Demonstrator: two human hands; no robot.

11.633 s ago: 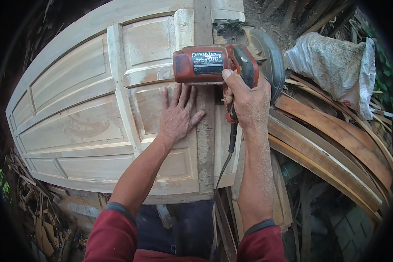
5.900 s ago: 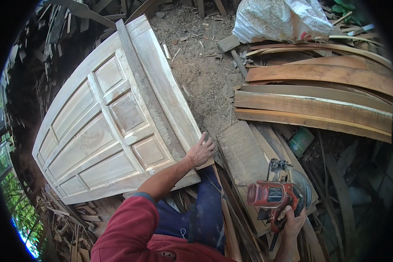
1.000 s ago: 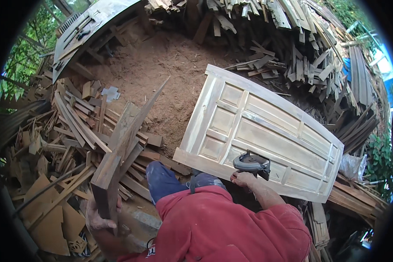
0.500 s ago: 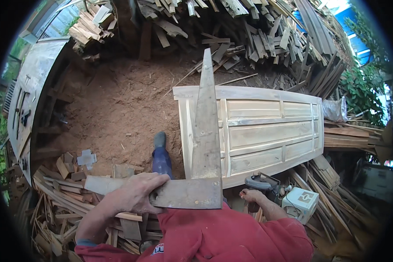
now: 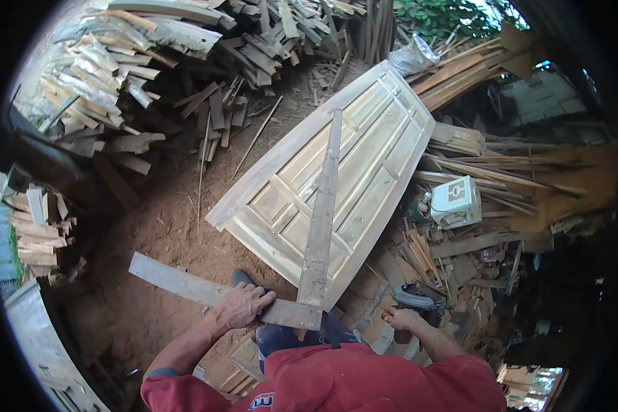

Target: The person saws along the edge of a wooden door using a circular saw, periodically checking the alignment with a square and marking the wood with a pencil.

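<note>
My left hand (image 5: 244, 305) is closed around the short arm of a large L-shaped wooden square (image 5: 316, 247). The square's long tapering blade points away from me over a pale panelled wooden door (image 5: 364, 158). Low on my right side, my right hand (image 5: 404, 321) grips the handle of a portable circular saw (image 5: 415, 296) with a dark body and rounded guard. Its blade is hard to make out. The door slants from near my legs toward the far right, and I cannot tell what bears it.
A white box-shaped container (image 5: 455, 202) sits right of the door among stacked boards (image 5: 487, 172). Heaps of wood offcuts (image 5: 103, 75) rise at the far left. A pale sheet-topped bench (image 5: 41, 343) stands at the lower left, beside bare reddish soil (image 5: 144, 295).
My view has turned to the right, so the door now slants more steeply. The square has come lower and farther from my head, above the door's near end. Both hands keep their holds.
</note>
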